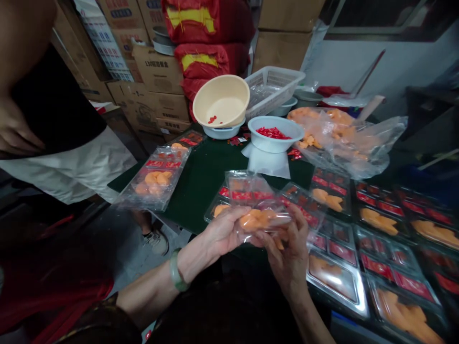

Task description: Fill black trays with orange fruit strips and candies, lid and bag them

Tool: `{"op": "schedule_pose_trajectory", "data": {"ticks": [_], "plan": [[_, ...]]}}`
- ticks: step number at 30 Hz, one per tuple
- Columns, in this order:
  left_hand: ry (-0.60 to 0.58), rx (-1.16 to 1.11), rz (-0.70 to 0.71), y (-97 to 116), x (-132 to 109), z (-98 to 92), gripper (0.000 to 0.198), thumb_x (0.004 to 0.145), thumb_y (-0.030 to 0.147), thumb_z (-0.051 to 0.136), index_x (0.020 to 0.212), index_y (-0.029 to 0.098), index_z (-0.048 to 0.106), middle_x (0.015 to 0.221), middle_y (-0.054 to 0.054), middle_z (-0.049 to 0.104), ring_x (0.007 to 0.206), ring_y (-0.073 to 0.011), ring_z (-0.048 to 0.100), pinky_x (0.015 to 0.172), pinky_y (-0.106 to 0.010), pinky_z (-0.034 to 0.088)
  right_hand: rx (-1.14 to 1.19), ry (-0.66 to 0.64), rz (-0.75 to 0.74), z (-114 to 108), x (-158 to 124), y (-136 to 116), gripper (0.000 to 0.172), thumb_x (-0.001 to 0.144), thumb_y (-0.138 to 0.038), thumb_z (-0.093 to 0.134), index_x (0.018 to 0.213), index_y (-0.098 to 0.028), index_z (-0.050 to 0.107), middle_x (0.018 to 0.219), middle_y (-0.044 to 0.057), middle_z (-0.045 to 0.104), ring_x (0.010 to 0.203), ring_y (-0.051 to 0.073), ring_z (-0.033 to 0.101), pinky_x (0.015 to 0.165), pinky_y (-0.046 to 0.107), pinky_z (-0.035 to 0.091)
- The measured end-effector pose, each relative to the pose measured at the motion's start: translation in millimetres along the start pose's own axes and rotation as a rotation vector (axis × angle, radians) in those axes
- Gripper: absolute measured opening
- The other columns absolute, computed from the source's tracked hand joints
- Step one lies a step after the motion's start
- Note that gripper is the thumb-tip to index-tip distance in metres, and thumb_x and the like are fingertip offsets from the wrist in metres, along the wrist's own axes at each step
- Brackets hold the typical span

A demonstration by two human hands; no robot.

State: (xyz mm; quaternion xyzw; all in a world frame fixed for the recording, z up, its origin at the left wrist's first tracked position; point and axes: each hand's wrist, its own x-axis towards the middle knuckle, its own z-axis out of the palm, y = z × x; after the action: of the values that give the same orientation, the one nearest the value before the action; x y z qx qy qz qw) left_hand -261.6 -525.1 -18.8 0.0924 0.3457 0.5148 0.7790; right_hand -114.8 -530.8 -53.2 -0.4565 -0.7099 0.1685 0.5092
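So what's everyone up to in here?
Someone at a dark green table has both hands on a clear pack of orange pieces, the left hand at one side and the right hand at the other. Similar packs lie in rows to the right. Behind are a basin of red packets and a bag of orange pieces. Another person stands at the left.

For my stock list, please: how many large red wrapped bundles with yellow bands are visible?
2: the upper red bundle sits on the lower red bundle, behind the dark-green table. More may be hidden.

both hands (225, 231) (289, 253) side by side, gripping
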Motion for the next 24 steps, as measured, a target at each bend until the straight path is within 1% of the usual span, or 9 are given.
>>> {"op": "schedule_pose_trajectory", "data": {"ticks": [2,4,7,10,13,16,19,21,24], "plan": [[-0.089,0.045,-0.004,-1.1,0.6,-1.4,0.016,0.078,0.019,0.058,0.090,0.009,0.062,0.077,-0.009,0.068,0.061,-0.0187,0.065,0.052,-0.030,0.054,0.008,0.014,-0.032,5.2,7.0,-0.1,0.016,0.081,-0.031,0.064,0.090,-0.021,0.056,0.125,0.012,0.047,0.114,0.028,0.049,0.081,0.045,0.049],[-0.104,0.156,0.014,0.6,2.1,-3.5,0.022,0.079,0.026,0.058,0.093,0.010,0.062,0.073,-0.009,0.068,0.056,-0.0186,0.063,0.048,-0.029,0.052,-0.026,0.069,-0.122,11.6,15.0,-0.8,0.013,0.081,-0.027,0.065,0.087,-0.022,0.055,0.110,0.008,0.056,0.105,0.026,0.054,0.082,0.046,0.047],[0.005,0.398,0.177,9.8,3.7,-6.2,0.027,0.079,0.036,0.061,0.080,0.010,0.061,0.052,-0.005,0.062,0.043,-0.0152,0.058,0.039,-0.022,0.042,-0.113,0.142,-0.294,21.7,29.8,-5.0,0.016,0.079,-0.021,0.068,0.084,-0.023,0.053,0.093,0.004,0.061,0.092,0.024,0.056,0.080,0.045,0.046],[0.065,0.559,0.335,26.8,1.5,-9.4,0.034,0.079,0.043,0.062,0.066,0.012,0.056,0.037,0.001,0.050,0.031,-0.0090,0.046,0.036,-0.018,0.035,-0.147,0.157,-0.390,32.0,46.9,-14.7,0.016,0.078,-0.020,0.069,0.082,-0.022,0.054,0.087,0.003,0.059,0.084,0.020,0.055,0.076,0.040,0.045],[0.113,0.488,0.444,46.3,-3.7,-16.0,0.042,0.077,0.049,0.063,0.058,0.015,0.047,0.033,0.005,0.040,0.027,-0.0044,0.034,0.034,-0.017,0.028,-0.129,0.138,-0.454,46.2,63.2,-27.7,0.014,0.079,-0.018,0.067,0.075,-0.021,0.054,0.080,0.002,0.054,0.079,0.019,0.050,0.069,0.035,0.045],[0.175,0.322,0.544,63.6,-9.7,-27.5,0.046,0.073,0.052,0.066,0.058,0.017,0.041,0.037,0.008,0.037,0.030,-0.0031,0.032,0.033,-0.016,0.023,-0.069,0.088,-0.555,67.4,76.1,-39.7,0.017,0.082,-0.013,0.061,0.070,-0.020,0.052,0.076,0.002,0.052,0.077,0.018,0.048,0.068,0.033,0.045],[0.252,0.261,0.670,79.0,-17.2,-42.1,0.043,0.071,0.046,0.071,0.061,0.017,0.042,0.041,0.008,0.037,0.033,-0.0028,0.032,0.034,-0.015,0.025,0.003,0.042,-0.634,92.6,85.2,-49.5,0.020,0.084,-0.008,0.055,0.068,-0.020,0.052,0.076,0.003,0.052,0.078,0.018,0.046,0.070,0.034,0.045],[0.312,0.263,0.750,88.8,-23.4,-51.7,0.041,0.069,0.042,0.073,0.061,0.017,0.042,0.041,0.008,0.038,0.034,-0.0028,0.033,0.035,-0.014,0.026,0.042,0.016,-0.672,110.1,89.8,-55.8,0.022,0.084,-0.006,0.051,0.066,-0.019,0.052,0.075,0.004,0.051,0.079,0.019,0.045,0.071,0.034,0.044],[0.386,0.291,0.879,102.9,-31.9,-67.2,0.041,0.068,0.042,0.073,0.058,0.016,0.042,0.042,0.007,0.039,0.035,-0.0027,0.035,0.036,-0.015,0.027,0.111,-0.010,-0.715,138.6,95.0,-65.1,0.025,0.086,-0.006,0.046,0.067,-0.019,0.053,0.075,0.005,0.049,0.080,0.020,0.042,0.072,0.034,0.043]]}}
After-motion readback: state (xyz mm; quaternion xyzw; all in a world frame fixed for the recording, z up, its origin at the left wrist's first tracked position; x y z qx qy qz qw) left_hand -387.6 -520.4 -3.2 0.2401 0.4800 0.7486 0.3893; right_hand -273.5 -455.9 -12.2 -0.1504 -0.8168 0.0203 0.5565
